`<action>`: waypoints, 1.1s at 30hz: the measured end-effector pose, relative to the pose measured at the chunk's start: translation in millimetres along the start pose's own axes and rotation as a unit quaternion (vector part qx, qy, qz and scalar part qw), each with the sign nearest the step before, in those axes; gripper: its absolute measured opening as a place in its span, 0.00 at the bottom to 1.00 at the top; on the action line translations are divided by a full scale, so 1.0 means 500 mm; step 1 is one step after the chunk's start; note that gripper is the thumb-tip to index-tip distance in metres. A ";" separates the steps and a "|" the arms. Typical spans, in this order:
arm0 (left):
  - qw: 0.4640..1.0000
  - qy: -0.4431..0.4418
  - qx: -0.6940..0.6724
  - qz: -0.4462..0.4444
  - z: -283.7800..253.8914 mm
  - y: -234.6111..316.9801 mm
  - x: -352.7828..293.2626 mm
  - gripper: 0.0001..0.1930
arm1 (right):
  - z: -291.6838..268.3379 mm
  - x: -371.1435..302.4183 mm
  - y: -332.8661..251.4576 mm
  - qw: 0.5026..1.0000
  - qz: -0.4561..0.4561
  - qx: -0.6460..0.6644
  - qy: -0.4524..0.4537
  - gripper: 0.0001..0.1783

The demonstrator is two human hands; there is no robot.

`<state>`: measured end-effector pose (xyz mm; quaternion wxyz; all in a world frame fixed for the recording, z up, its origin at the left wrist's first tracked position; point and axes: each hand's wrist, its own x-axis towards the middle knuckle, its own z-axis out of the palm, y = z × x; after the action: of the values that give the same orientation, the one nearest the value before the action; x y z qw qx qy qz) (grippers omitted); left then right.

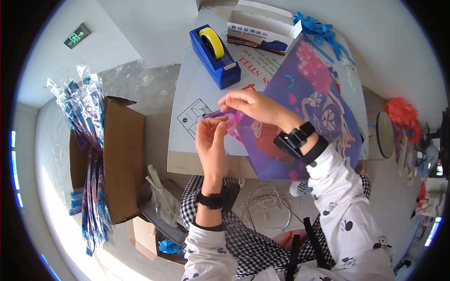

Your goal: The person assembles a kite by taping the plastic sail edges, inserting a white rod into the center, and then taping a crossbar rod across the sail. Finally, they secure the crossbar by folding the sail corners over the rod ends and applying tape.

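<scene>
The purple patterned sheet (309, 100) lies on the white table (187, 93), long axis running from its near-left corner toward the far right, where it points at the blue ribbons (318, 30). Its near-left corner is at my fingers. My left hand (212, 140) is partly closed, thumb and fingertips pinching that corner, palm turned up, forearm rising from the near edge. My right hand (255, 107) arches over the same corner, fingers curled down onto it, wrist bent, forearm crossing the sheet from the right. Far left of the sheet stands the blue tape dispenser (214, 56).
</scene>
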<state>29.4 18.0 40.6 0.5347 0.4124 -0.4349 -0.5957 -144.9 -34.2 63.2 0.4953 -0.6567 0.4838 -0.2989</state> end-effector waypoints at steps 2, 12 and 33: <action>1.000 -0.003 -0.009 0.005 -0.004 0.009 0.005 0.08 | -0.007 -0.017 -0.014 0.999 0.028 -0.016 -0.044 0.19; 0.996 0.017 -0.052 0.067 0.012 0.004 0.022 0.10 | -0.052 -0.044 -0.083 0.991 0.059 -0.054 -0.108 0.12; 0.936 0.002 0.316 0.151 0.082 0.025 0.256 0.09 | -0.098 0.042 -0.033 0.975 0.145 -0.052 0.159 0.14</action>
<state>-17.4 -107.1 60.8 0.4613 0.4907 -0.6571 -0.3385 -174.8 -70.7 93.4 0.4158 -0.5486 0.6609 -0.2989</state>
